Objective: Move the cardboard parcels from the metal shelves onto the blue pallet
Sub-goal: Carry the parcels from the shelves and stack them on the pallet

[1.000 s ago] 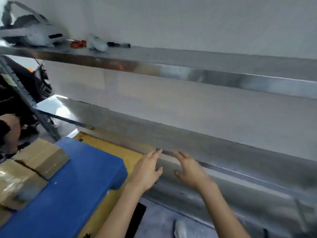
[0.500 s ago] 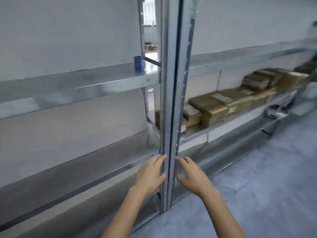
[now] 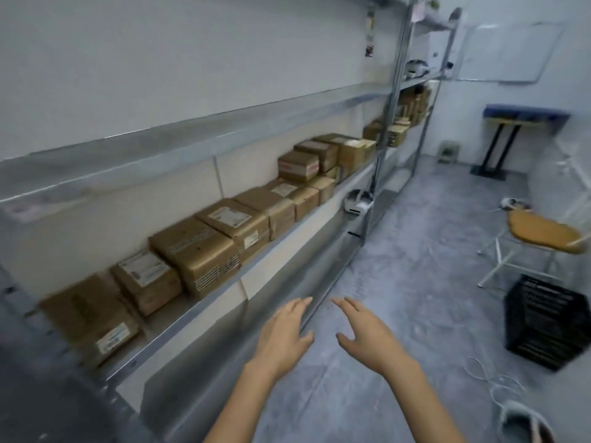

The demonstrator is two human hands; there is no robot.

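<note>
The cardboard parcels point(image 3: 195, 251) stand in one long row on the middle metal shelf point(image 3: 166, 332). The row's long axis follows the shelf from its near left end to the far upright post. The fronts sit close to the shelf's front edge, and farther along some are stacked two high. Open room shows between their tops and the upper shelf point(image 3: 160, 145). Left hand point(image 3: 281, 337) and right hand point(image 3: 367, 337) hover apart below the shelf edge, fingers point(image 3: 299, 306) spread wide, holding nothing. Bare floor point(image 3: 415, 282) lies to the right, with a black crate point(image 3: 543, 321) beyond.
</note>
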